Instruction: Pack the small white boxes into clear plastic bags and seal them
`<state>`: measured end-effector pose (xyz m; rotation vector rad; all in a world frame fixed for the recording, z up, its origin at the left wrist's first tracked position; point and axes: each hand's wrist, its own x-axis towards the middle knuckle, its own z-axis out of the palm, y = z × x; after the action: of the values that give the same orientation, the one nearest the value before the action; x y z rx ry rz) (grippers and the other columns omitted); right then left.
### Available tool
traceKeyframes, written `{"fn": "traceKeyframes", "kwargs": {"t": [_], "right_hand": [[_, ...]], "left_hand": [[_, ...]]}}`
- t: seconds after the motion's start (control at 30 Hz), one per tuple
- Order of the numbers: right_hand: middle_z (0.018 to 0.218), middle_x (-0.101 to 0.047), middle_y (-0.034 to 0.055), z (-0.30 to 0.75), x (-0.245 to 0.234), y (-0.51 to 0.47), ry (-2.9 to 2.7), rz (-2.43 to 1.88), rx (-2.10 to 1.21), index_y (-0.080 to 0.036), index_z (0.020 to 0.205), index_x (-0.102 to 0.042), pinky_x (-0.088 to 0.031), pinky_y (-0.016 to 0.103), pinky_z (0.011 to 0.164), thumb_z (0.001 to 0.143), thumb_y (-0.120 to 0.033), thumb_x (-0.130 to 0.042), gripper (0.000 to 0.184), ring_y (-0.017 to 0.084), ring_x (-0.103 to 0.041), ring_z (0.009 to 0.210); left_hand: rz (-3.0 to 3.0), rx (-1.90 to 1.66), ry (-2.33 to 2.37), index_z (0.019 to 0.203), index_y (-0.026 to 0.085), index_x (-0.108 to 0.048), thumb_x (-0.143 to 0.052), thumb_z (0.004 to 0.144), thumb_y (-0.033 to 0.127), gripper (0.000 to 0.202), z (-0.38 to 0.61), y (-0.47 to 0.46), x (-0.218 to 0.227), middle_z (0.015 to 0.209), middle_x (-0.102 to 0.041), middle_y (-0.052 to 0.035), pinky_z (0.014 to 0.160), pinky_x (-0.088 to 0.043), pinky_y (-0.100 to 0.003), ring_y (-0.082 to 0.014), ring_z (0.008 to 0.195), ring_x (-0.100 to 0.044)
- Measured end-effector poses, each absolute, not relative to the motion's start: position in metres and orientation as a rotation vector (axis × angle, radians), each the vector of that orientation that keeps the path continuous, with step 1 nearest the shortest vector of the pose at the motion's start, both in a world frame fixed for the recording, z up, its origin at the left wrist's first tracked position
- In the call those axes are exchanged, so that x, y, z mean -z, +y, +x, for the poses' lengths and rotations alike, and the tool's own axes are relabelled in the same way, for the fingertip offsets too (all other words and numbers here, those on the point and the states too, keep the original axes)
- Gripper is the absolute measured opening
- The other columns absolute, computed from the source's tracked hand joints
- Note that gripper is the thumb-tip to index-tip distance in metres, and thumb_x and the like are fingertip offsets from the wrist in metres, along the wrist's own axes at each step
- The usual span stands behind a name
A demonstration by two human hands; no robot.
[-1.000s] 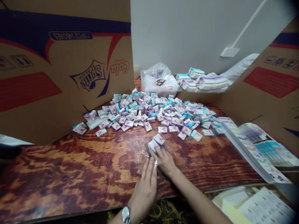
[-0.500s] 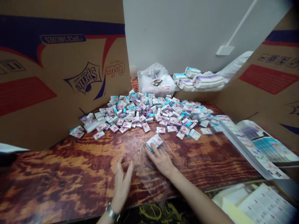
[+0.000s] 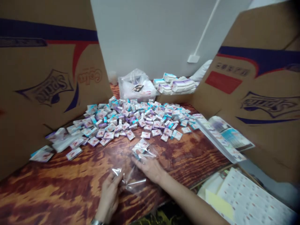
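A clear plastic bag (image 3: 133,179) is stretched between my hands above the table. My left hand (image 3: 109,191), with a metal watch band at the wrist, pinches the bag's near-left edge between thumb and fingers. My right hand (image 3: 151,168) grips small white and blue printed boxes (image 3: 142,146). Shiny film lies over these boxes and the fingertips, so the boxes seem to be inside the bag's mouth; how many there are is hard to tell. Just beyond them spreads a heap of similar small boxes (image 3: 147,120), some with purple sides.
Large cardboard cartons stand on the left (image 3: 58,56) and right (image 3: 246,72). At the back are a bag of clear plastic (image 3: 137,86) and stacked soft packs (image 3: 181,84). Printed sheets (image 3: 221,137) lie right; a sticker sheet (image 3: 248,193) sits at lower right.
My left hand has closed on the bag, which has risen off the table and opened out around the boxes in my right hand. The view has turned right.
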<state>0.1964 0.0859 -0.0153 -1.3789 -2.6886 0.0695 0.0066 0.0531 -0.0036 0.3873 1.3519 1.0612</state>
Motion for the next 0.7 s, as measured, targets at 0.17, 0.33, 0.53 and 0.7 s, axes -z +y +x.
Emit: {"fn": "traceKeyframes", "kwargs": {"t": [0.17, 0.33, 0.53, 0.7], "right_hand": [[0.103, -0.066, 0.0011, 0.257, -0.026, 0.057, -2.547, -1.245, -0.611, -0.026, 0.11, -0.06, -0.048, 0.024, 0.078, 0.092, -0.03, -0.044, 0.024, 0.014, -0.062, 0.088], [0.097, -0.064, 0.0071, 0.329, -0.021, 0.113, -1.788, -1.963, -0.317, -0.019, 0.113, -0.058, -0.046, 0.028, 0.077, 0.093, -0.036, -0.04, 0.031, 0.018, -0.061, 0.085], [0.11, -0.06, 0.01, 0.364, 0.014, 0.168, -1.684, -2.297, -0.266, -0.022, 0.124, -0.053, -0.043, 0.03, 0.08, 0.086, -0.037, -0.049, 0.041, 0.023, -0.059, 0.095], [0.104, -0.064, 0.0054, 0.398, 0.009, 0.155, -1.611, -2.331, -0.288, -0.02, 0.135, -0.041, -0.045, 0.028, 0.079, 0.09, -0.023, -0.029, 0.046, 0.018, -0.06, 0.09]], "left_hand": [[0.326, -1.014, 1.349, 0.073, 0.018, -0.055, -0.085, 0.045, 0.034, 0.044, 0.004, 0.055, 0.006, 0.057, -0.057, 0.0066, 0.044, -0.045, -0.016, -0.0079, 0.049, -0.054], [0.292, -1.006, 1.332, 0.075, 0.018, -0.057, -0.087, 0.04, 0.031, 0.048, 0.0, 0.054, 0.01, 0.06, -0.06, 0.0054, 0.047, -0.046, -0.017, -0.0087, 0.051, -0.056], [0.267, -0.988, 1.338, 0.078, 0.018, -0.059, -0.085, 0.044, 0.025, 0.044, -0.001, 0.053, 0.013, 0.061, -0.058, 0.0056, 0.048, -0.047, -0.017, -0.0086, 0.051, -0.055], [0.238, -0.999, 1.35, 0.081, 0.019, -0.06, -0.084, 0.045, 0.024, 0.043, -0.007, 0.054, 0.023, 0.064, -0.06, 0.0048, 0.049, -0.048, -0.018, -0.01, 0.053, -0.056]]}}
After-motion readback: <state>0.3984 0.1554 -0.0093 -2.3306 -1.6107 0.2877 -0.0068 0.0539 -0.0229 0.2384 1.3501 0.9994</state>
